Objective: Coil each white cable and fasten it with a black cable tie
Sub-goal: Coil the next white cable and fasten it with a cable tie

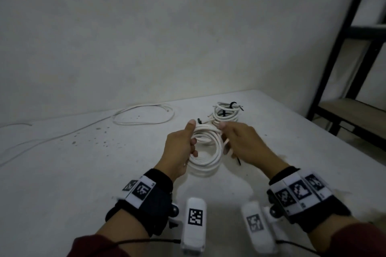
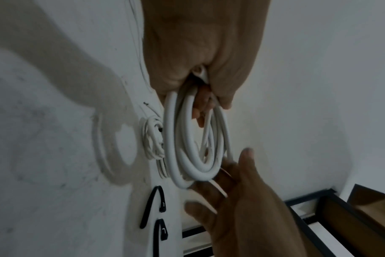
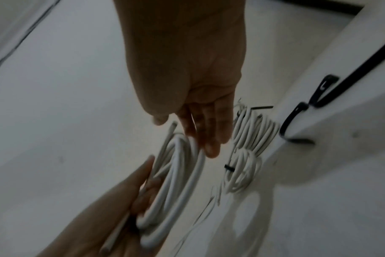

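Observation:
My left hand (image 1: pixel 193 137) grips a coil of white cable (image 1: pixel 205 152) by its left side and holds it just above the white table (image 1: pixel 83 173). My right hand (image 1: pixel 224 131) touches the coil's right side with its fingers nearly straight (image 3: pixel 207 135). A loose cable end (image 1: pixel 226 141) lies across those fingers. In the left wrist view the coil (image 2: pixel 187 147) hangs from my left hand (image 2: pixel 209 104), and the right hand (image 2: pixel 231 173) reaches it from below. Two loose black cable ties (image 2: pixel 152 205) lie on the table beside the coil, mostly hidden under my right hand in the head view.
Two tied coils (image 1: pixel 225 114) with black ties lie just beyond my hands. A loose uncoiled white cable (image 1: pixel 144 114) sprawls at the back left and trails off to the left. A black metal shelf frame (image 1: pixel 344 110) stands past the table's right edge. A wall rises behind.

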